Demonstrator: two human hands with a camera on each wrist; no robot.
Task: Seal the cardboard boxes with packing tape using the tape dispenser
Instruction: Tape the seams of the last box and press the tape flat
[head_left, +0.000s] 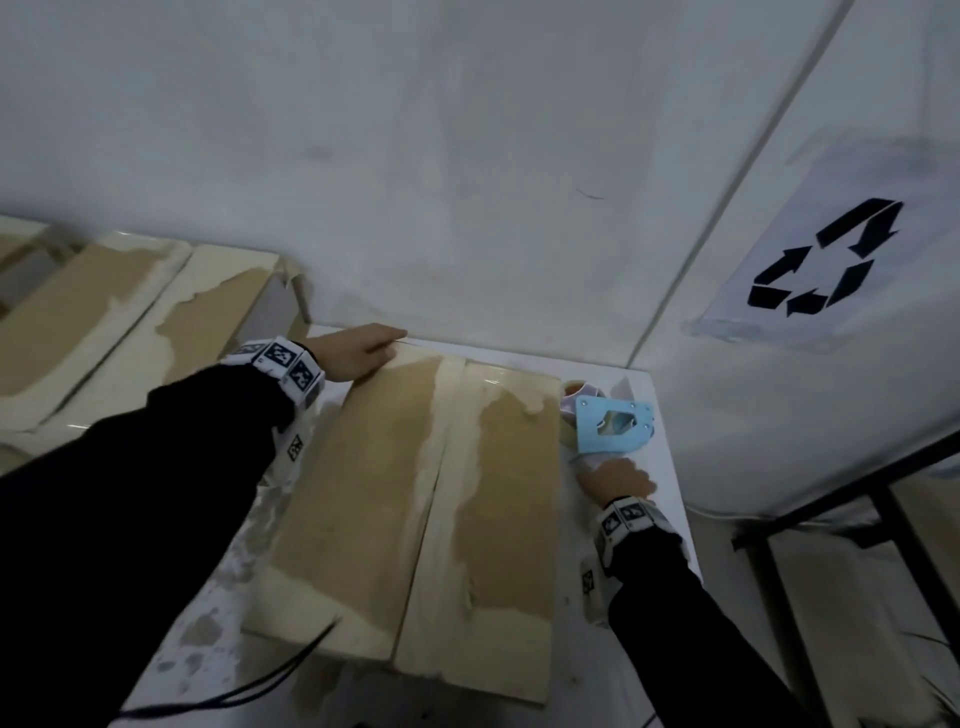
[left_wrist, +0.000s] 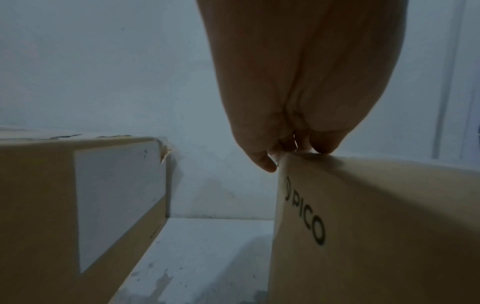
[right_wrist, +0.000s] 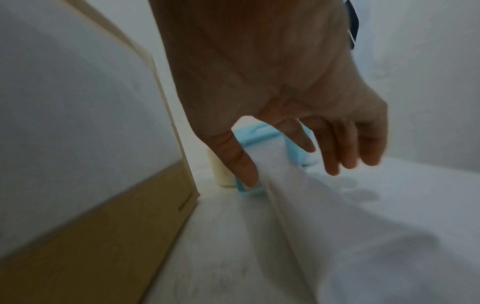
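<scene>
A cardboard box (head_left: 415, 493) lies on the white table (head_left: 670, 467), its top flaps closed and streaked with pale torn patches. "PICO" is printed on its side (left_wrist: 376, 226). My left hand (head_left: 358, 348) rests on the box's far left corner, fingertips on the top edge (left_wrist: 294, 156). A light blue tape dispenser (head_left: 613, 421) with a cream tape roll (head_left: 571, 389) lies just right of the box. My right hand (head_left: 618, 478) hovers at its white handle with fingers spread (right_wrist: 288, 164). The thumb touches the blue frame (right_wrist: 255, 134). The fingers are not closed round it.
A second cardboard box (head_left: 104, 322) stands to the left, with a gap of table between (left_wrist: 207, 246). The white wall runs close behind. A recycling sign (head_left: 821, 260) hangs at the right, above a black metal frame (head_left: 831, 493). A black cable (head_left: 260, 686) crosses the near edge.
</scene>
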